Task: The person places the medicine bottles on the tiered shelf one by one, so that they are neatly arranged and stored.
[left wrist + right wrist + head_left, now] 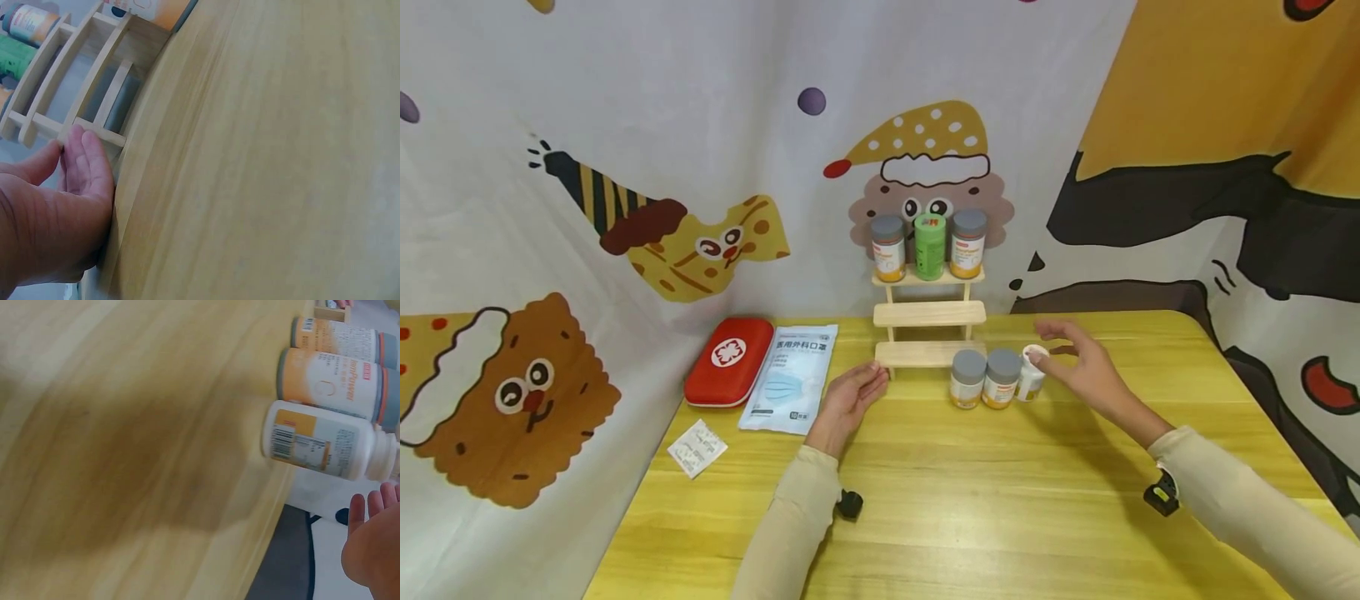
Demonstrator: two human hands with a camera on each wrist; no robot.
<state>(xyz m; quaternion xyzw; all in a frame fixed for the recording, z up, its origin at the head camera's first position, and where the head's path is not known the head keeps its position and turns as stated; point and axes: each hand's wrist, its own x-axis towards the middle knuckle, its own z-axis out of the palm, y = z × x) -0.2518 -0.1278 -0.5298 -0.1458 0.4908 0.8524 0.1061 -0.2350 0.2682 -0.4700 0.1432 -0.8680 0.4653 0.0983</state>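
Observation:
My left hand (850,398) is at the lower left end of a small three-step wooden stand (929,314). Its thumb and fingers pinch the end of the lowest step (44,125). Over a white bottle (1030,383), at the right end of a row, my right hand (1090,371) has its fingers spread. The thumb is at the bottle's top; the fingers stand apart from it. Beside that bottle are two grey-lidded jars, one in the middle (1002,385) and one at the left (967,385). All three stand upright on the table.
On the top step stand a grey-lidded jar (889,250), a green bottle (930,248) and another grey-lidded jar (967,246). A red case (728,367), a mask packet (790,383) and a small white sachet (697,448) lie at the table's left. A printed cloth (700,125) hangs behind.

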